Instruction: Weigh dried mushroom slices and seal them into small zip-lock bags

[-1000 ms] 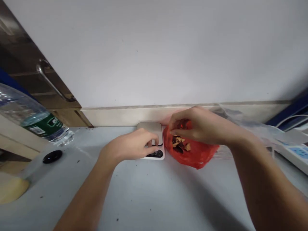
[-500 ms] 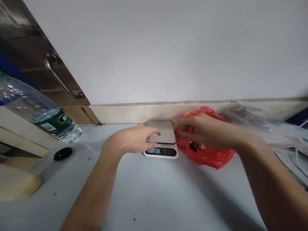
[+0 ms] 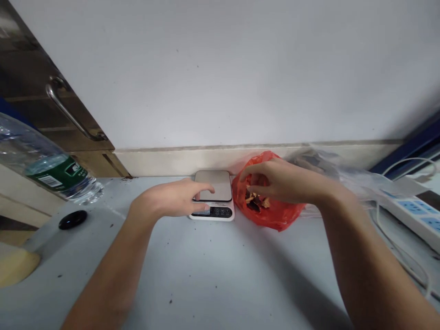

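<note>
Two hands at a scale and a bag, with the weighing platform bare.

Most of the pale grey surface (image 3: 220, 275) lay open on the near side. The white wall stood close behind it, and a white power strip (image 3: 412, 208) with its cord crowded the right edge. The left hand (image 3: 168, 199) lay flat with fingers loosely spread on the front left of the small white digital scale with a steel platform (image 3: 215, 185). The right hand (image 3: 278, 181) curled into the mouth of the crumpled red plastic bag (image 3: 275, 215), just beside the scale. Its fingertips were drawn together over the brown dried pieces (image 3: 256, 201), but whether they pinched one could not be told. Nothing lay on the platform, and every piece seen sat in the bag.
</note>
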A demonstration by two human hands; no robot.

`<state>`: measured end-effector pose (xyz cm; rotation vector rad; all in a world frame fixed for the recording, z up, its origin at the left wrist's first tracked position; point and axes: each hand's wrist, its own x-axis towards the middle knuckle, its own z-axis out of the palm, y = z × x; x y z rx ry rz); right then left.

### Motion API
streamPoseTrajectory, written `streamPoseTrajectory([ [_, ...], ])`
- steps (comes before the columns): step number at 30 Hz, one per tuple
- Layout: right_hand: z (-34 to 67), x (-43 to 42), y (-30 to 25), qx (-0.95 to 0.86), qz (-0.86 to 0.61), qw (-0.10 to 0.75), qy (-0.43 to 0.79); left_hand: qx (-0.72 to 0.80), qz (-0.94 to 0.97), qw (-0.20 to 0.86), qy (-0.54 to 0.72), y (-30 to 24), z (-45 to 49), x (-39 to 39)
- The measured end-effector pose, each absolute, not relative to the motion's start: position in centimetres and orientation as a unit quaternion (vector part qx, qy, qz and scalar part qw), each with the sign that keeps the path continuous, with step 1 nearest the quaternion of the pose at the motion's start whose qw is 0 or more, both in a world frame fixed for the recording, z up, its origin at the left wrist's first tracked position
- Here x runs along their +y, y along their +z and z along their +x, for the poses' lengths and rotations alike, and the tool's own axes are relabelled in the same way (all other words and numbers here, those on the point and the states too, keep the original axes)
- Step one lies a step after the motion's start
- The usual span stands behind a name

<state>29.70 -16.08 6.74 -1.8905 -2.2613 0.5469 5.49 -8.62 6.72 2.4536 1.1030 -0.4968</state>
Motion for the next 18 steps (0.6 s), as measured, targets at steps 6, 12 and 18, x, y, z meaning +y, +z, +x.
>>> streamPoseTrajectory([
  [6,30.3,-16.2,7.4,-0.741,-0.654,0.061,0.142,0.401,0.874,0.200,-0.187,6.9,6.0,-9.1],
  [12,31.6,-16.4,7.6,-0.743,-0.656,0.075,0.110,0.348,0.901,0.201,-0.160,6.7,6.6,-9.6],
  [18,34.1,-17.4,8.3,-0.705,-0.678,0.168,0.118,0.288,0.926,0.232,-0.070,5.9,7.5,-10.0],
])
